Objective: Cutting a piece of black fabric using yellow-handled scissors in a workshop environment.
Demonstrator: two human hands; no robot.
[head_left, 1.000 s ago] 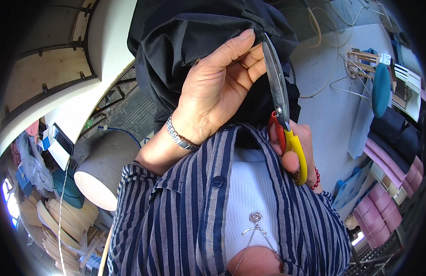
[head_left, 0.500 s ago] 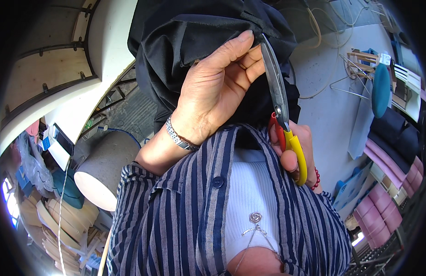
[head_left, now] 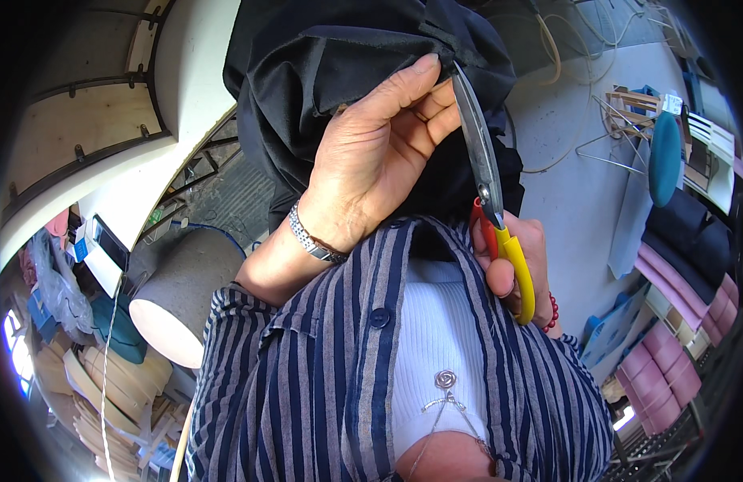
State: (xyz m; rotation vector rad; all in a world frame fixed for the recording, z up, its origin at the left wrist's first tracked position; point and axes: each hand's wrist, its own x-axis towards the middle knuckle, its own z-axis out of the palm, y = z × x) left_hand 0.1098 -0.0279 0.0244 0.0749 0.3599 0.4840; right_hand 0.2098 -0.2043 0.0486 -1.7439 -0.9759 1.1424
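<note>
Black fabric (head_left: 307, 72) lies bunched in folds in front of me, at the top middle. My left hand (head_left: 371, 149) pinches an edge of it between thumb and fingers. In my right hand (head_left: 528, 249) is a pair of scissors (head_left: 481, 153) with dark blades and red and yellow handles. Its blades lie together and point away from me, the tip touching or very near the fabric beside my left fingertips. My right thumb goes through the yellow handle; the other fingers are partly hidden behind the handles.
On the left are a pale curved panel (head_left: 199, 64), a grey cylinder (head_left: 187, 281) and stacked wooden pieces (head_left: 106, 377). To the right stand a teal oval cushion (head_left: 665, 158), pink padded pieces (head_left: 659, 377) and a wire frame (head_left: 608, 136). A hose (head_left: 552, 52) hangs at the upper right.
The scissors' tip has shifted slightly left, closer to my left fingertips. My left hand and the fabric stay almost the same.
</note>
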